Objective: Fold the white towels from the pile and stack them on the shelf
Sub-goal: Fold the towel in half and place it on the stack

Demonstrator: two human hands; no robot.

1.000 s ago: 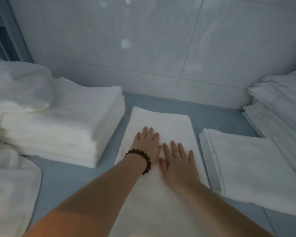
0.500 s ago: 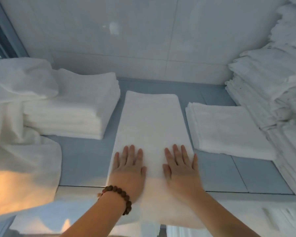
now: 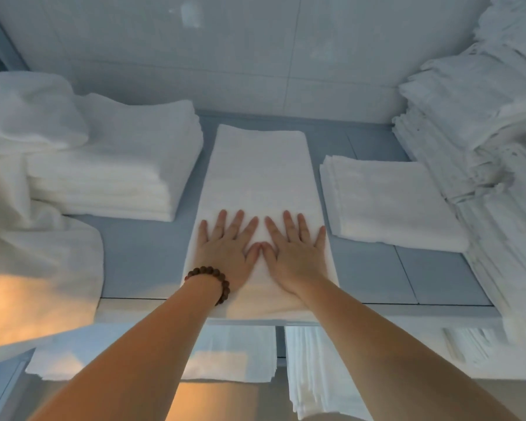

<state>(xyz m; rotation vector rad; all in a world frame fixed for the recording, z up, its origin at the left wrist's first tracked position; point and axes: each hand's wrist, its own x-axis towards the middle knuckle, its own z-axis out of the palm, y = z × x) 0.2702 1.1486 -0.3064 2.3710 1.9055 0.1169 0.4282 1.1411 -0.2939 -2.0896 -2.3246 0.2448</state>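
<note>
A long white towel [image 3: 260,171], folded into a narrow strip, lies lengthwise on the grey-blue shelf [image 3: 140,256], its near end hanging a little over the front edge. My left hand [image 3: 227,249], with a brown bead bracelet on the wrist, lies flat on the towel's near part with fingers spread. My right hand [image 3: 292,250] lies flat beside it, thumbs touching. Neither hand grips anything.
A stack of folded towels [image 3: 119,159] sits left of the strip, a thin folded pile [image 3: 389,202] right of it. A tall stack [image 3: 483,165] fills the right side. Loose white cloth [image 3: 34,226] drapes at the left. More towels [image 3: 234,354] lie on the shelf below.
Both hands slid from the towel's middle back toward its near end, spread apart, then came together with thumbs touching. The view pulled back, showing the shelf's front edge.
</note>
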